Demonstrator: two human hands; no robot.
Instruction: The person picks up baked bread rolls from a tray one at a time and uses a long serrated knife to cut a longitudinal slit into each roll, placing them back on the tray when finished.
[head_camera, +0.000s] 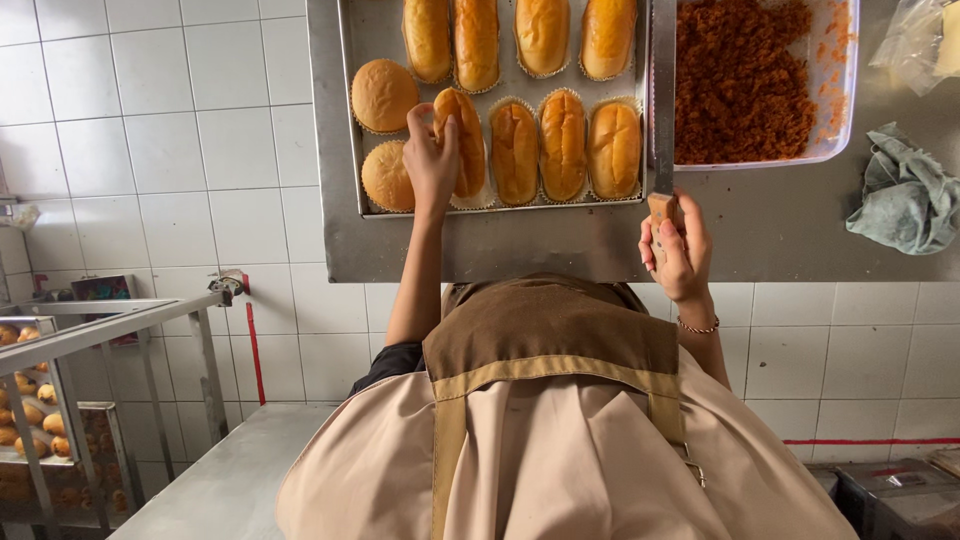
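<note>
Left hand (432, 160) closed around oblong bun (462, 140), tray (345, 120) at 11 o'clock. Right hand (678, 245) fisted on knife (663, 110) handle, 1 o'clock. Best: steady bun, slice lengthwise, blade clear of fingers.

The left hand (432, 160) grips a long golden bun (462, 140) in a paper liner, first in the near row of the baking tray (352, 150), round buns at its 9 o'clock. The right hand (678, 250) is closed round the wooden handle of a knife (662, 100), blade pointing to 12 o'clock along the tray's right edge.
</note>
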